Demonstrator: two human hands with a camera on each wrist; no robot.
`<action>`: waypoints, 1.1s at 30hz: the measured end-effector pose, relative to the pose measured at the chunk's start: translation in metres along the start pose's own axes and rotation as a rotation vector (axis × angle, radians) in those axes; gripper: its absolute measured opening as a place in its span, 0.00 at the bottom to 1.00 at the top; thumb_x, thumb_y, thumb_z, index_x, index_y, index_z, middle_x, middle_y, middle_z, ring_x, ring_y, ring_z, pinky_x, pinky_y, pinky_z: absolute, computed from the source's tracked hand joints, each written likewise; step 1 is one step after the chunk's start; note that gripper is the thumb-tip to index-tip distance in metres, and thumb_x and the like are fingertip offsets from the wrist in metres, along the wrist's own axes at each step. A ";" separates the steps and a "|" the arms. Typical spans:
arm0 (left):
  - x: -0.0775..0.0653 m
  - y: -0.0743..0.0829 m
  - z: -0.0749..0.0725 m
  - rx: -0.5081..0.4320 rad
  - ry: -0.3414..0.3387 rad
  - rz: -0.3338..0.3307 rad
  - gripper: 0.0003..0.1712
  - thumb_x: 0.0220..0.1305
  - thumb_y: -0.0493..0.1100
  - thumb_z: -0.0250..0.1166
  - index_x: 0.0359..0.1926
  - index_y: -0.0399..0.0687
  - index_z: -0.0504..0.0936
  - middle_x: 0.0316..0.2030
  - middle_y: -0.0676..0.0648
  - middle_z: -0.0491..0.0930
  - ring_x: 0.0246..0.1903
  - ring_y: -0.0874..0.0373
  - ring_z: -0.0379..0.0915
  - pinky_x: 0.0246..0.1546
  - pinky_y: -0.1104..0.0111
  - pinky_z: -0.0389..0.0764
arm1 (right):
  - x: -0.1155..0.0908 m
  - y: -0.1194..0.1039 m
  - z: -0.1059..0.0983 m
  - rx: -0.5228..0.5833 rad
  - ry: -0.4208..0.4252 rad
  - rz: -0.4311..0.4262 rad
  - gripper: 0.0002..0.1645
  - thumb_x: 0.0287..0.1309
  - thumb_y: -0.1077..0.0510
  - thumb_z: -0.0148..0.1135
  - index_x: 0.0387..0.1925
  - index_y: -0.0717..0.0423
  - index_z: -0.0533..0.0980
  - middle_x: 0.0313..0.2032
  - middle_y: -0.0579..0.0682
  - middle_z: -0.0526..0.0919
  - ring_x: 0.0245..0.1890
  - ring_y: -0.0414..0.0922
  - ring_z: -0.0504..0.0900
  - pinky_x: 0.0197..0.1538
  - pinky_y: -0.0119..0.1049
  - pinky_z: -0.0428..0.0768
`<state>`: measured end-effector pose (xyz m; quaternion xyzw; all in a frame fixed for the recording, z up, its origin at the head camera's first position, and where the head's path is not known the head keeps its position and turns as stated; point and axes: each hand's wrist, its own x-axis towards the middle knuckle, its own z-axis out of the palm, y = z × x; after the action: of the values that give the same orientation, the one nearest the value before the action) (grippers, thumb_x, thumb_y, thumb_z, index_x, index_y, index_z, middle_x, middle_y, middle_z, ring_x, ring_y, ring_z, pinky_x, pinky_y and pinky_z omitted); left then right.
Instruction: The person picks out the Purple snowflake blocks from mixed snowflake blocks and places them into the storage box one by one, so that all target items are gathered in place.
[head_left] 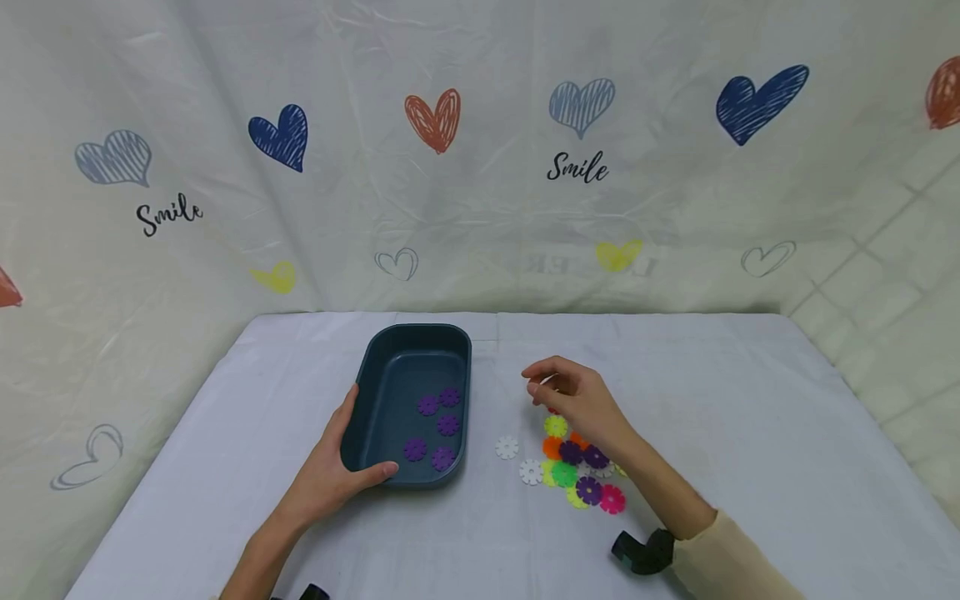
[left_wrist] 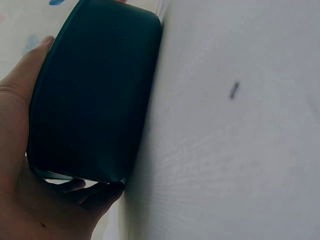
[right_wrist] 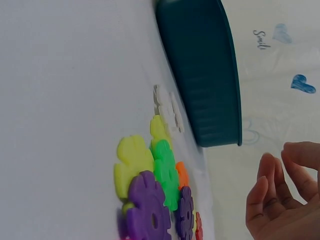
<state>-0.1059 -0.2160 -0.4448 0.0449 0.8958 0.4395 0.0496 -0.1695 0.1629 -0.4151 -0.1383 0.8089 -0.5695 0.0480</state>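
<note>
My left hand (head_left: 333,462) grips a dark teal tray (head_left: 367,454) at its near left corner, the thumb over the near rim and the fingers along the left wall. Several purple flower-shaped plastic discs (head_left: 427,406) lie flat inside the tray, mostly toward its right side. To the right of the tray my right hand (head_left: 577,400) hovers over the far end of a pile of flower discs. Its fingers are loosely bent, and no disc shows between thumb and fingertips in the right wrist view. A purple disc (right_wrist: 147,210) and a green disc (right_wrist: 166,172) overlap in the pile.
The pile also has yellow (head_left: 556,426), orange, white and pink discs (head_left: 612,499). One white disc (head_left: 507,447) lies apart, nearer the tray. A white cloth (head_left: 750,433) covers the table, and a heart-printed curtain (head_left: 480,192) hangs behind it. Black wrist gear (head_left: 645,552) sits beside the right sleeve.
</note>
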 end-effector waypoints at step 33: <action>0.001 0.000 0.001 0.008 0.004 -0.002 0.72 0.55 0.58 0.79 0.84 0.71 0.34 0.85 0.43 0.38 0.83 0.34 0.38 0.73 0.28 0.54 | -0.020 0.018 -0.029 -0.063 0.003 0.045 0.18 0.70 0.51 0.67 0.54 0.58 0.82 0.47 0.60 0.88 0.44 0.58 0.85 0.42 0.35 0.86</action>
<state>-0.1067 -0.2158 -0.4455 0.0432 0.8977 0.4358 0.0481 -0.1600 0.2009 -0.4233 -0.1205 0.8295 -0.5426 0.0552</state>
